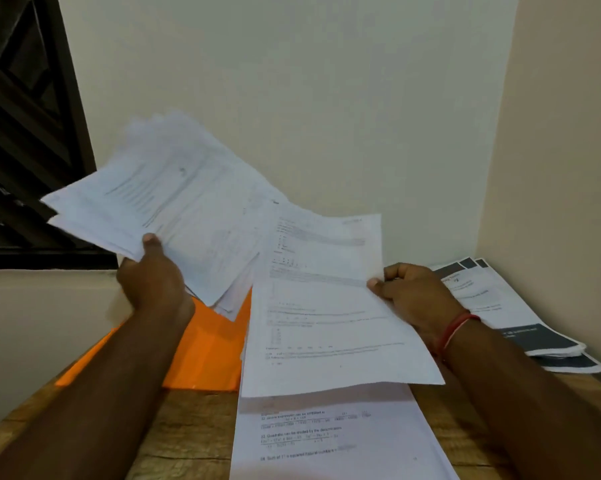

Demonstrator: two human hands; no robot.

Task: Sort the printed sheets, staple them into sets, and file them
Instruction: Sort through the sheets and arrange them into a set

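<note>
The left hand (153, 271) gripped a fanned stack of printed sheets (174, 209) above the orange folder (205, 344). The right hand (413, 292) pinched a single sheet (327, 323) over the pile (327, 441) lying on the wooden table (174, 431).

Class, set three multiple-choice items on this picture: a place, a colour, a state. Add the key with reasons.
1. Where is the stack of dark-banded sheets? A on the table by the right wall; B on the floor; C on a chair.
2. What colour is the folder? A blue; B orange; C green.
3. What is the right hand doing? A lying flat; B pinching a single sheet; C holding a stapler.
Key: 1 A, it lies in the corner by the wall. 2 B, orange shows below the fanned bundle in the left hand. 3 B, thumb and fingers grip the sheet's edge.
</note>
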